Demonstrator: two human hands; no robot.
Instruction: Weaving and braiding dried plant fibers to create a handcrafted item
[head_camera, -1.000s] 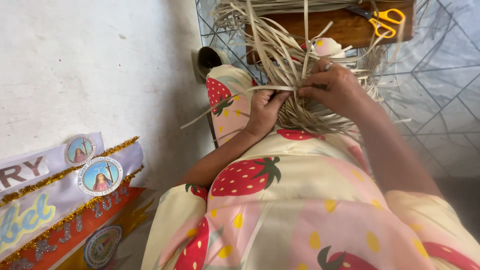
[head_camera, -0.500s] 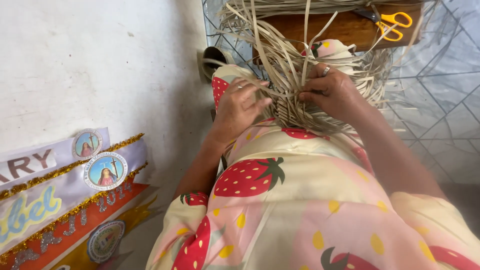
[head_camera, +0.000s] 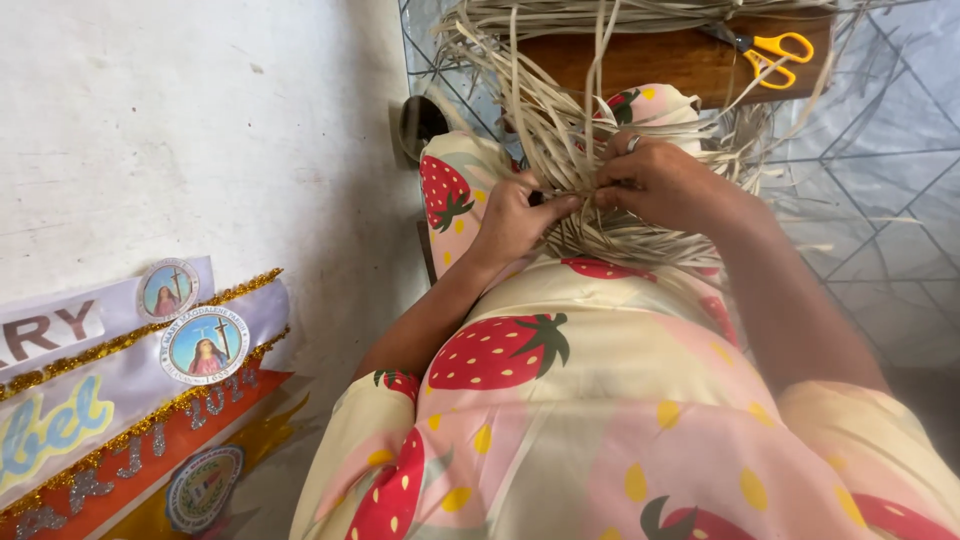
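Note:
A bundle of pale straw strips rests on my lap, partly woven into a flat mat near my knees. My left hand pinches strips at the mat's left side, thumb and fingers closed on them. My right hand, with a ring on one finger, presses down on the strips just beside it. Both hands meet at the weave's edge. I wear a cream dress with a strawberry print.
A brown wooden stool stands ahead with yellow-handled scissors on it. A white wall is at the left, with sashes and round badges lying below it. Grey tiled floor lies to the right.
My left hand has moved in from the left, where it pulled a strip sideways, and now pinches the weave beside my right hand. The view has shifted slightly.

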